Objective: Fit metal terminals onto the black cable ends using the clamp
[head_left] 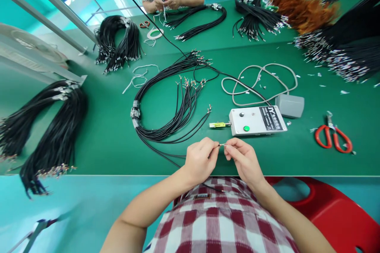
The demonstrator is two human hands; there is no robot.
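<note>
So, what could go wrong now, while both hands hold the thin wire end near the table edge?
1. The left hand and right hand pinch the wire end only with fingertips, so it may slip, or the bare strands may bend or prick a finger.
2. The black cable runs back into the loose cable bundle; a pull could drag or tangle it.
3. The white tester box lies close ahead, so a snagged cable might shift it.

Bright, even light falls from overhead onto the green surface [118, 134], leaving only faint, soft shadows under the white tester box [257, 120]. Beyond the box, pale glare streaks the teal floor at top left. Wide-lens distortion bends the surface's edges, and the far corners blur slightly.
</note>
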